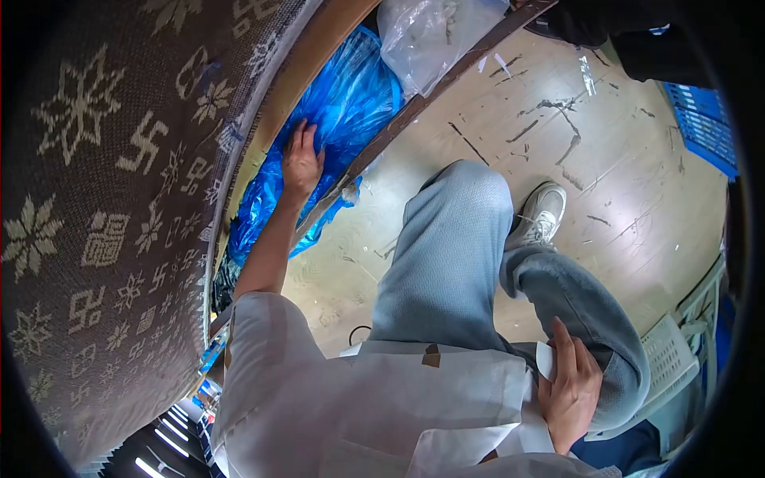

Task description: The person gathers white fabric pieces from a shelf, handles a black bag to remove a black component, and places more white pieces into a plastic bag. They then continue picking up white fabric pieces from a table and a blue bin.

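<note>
My left hand (303,165) reaches out to the left and rests on a crumpled blue plastic bag (351,88), fingers stretched over its shiny folds. Beneath that arm, the bag spreads along a gap between a wooden edge and a brown rail. My right hand (572,390) lies by my right thigh in grey trousers (578,299), its fingers extended. A small white flap (546,361) shows beside those fingers, overlapping the trousers in this view.
A brown patterned cloth (119,183) covers the table at left. A clear plastic bag (438,40) sits past the blue one. The brown rail (414,107) runs beside them. A blue crate (701,123) and a white plastic chair (669,362) stand at right; another person's dark clothing (653,40) shows at top right.
</note>
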The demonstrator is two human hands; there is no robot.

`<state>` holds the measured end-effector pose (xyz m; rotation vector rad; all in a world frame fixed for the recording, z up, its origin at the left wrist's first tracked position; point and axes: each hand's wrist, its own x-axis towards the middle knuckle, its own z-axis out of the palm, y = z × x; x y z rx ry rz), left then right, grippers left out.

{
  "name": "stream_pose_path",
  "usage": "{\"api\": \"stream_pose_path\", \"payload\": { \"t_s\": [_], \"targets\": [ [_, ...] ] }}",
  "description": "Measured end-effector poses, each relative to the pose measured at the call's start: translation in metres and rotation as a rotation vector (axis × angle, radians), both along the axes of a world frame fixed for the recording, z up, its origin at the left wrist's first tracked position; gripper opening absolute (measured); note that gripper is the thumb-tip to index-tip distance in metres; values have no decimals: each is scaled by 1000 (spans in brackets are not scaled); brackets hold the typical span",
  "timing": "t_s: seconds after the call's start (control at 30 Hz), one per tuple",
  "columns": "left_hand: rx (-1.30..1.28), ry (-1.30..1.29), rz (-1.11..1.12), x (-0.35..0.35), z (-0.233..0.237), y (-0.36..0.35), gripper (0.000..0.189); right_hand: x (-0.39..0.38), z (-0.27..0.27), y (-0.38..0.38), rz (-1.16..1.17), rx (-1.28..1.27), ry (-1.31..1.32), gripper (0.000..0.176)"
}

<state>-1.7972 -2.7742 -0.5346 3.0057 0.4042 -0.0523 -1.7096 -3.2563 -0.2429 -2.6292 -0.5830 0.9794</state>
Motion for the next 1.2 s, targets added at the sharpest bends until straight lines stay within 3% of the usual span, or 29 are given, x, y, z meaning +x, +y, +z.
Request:
{"api": "stream_pose_path", "payload": {
  "t_s": [0.23, 0.3, 0.43, 0.57, 0.67, 0.73, 0.77, 0.83, 0.87, 0.9, 0.93, 0.97, 1.1, 1.17, 1.2],
  "targets": [
    [-105, -13, 353, -6, -1, 25, 43, -4, 5, 5, -2, 5, 32, 57],
    [-88, -87, 268, -13, -5, 32, 37, -10, 3, 1, -23, -13, 32, 57],
    [-85, -11, 356, -19, -24, 50, 31, -22, 1, -15, -166, -34, 27, 54],
    [-147, -21, 358, -34, -62, 90, 28, -35, 2, -32, -356, -126, 42, 39],
    [-102, -148, 257, -42, -81, 100, 24, -37, -13, -43, -273, 16, -65, 42],
    [-216, -78, 264, -46, -73, 88, 20, -32, -22, -46, -258, 30, -63, 42],
    [-358, 60, 390, -46, -64, 84, 25, -28, -29, -48, -247, 36, -57, 42],
    [-405, 75, 401, -65, -84, 95, 23, -25, -46, -56, -238, 44, -62, 41],
    [-615, 1, 504, -78, -103, 106, 22, -24, -56, -60, -238, 40, -59, 41],
    [-640, -9, 485, -81, -106, 108, 22, -23, -63, -65, -236, 31, -23, 42],
    [-665, -21, 466, -83, -104, 105, 23, -23, -74, -72, -246, 54, 0, 38],
    [-512, 1, 259, -66, -72, 79, 20, -22, -84, -80, -255, 76, 26, 35],
    [-470, 199, 256, -45, -38, 53, 23, 3, -94, -96, -172, 57, 156, 36],
    [-623, 461, 556, -14, -1, 12, 35, 18, -96, -96, -94, 99, 155, 37],
    [-661, 535, 466, -7, 3, 10, 53, 24, -96, -97, -23, 136, 166, 39]
  ]
}}
